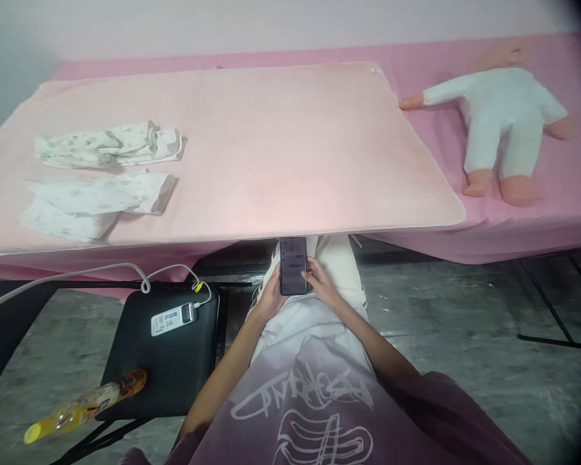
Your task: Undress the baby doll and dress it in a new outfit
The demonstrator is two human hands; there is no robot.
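Note:
Both my hands hold a dark phone [293, 265] with a lit screen, low over my lap just below the near edge of the table. My left hand [270, 298] grips its left side. My right hand [320, 283] wraps the right side with the thumb on the screen. In front of me lies a pale pink mat [271, 148] on a pink-covered table [537, 226]. Two folded white patterned baby garments [111, 145] [94, 203] lie on the mat's left part. A baby doll in a white suit [501, 123] lies face down at the far right.
A black stool [174, 361] stands at my left with a white power bank [173, 318] and a white cable [77, 274] on it. A yellow-capped bottle [84, 405] lies across its front corner. Metal table legs [547, 303] stand on the grey floor at the right.

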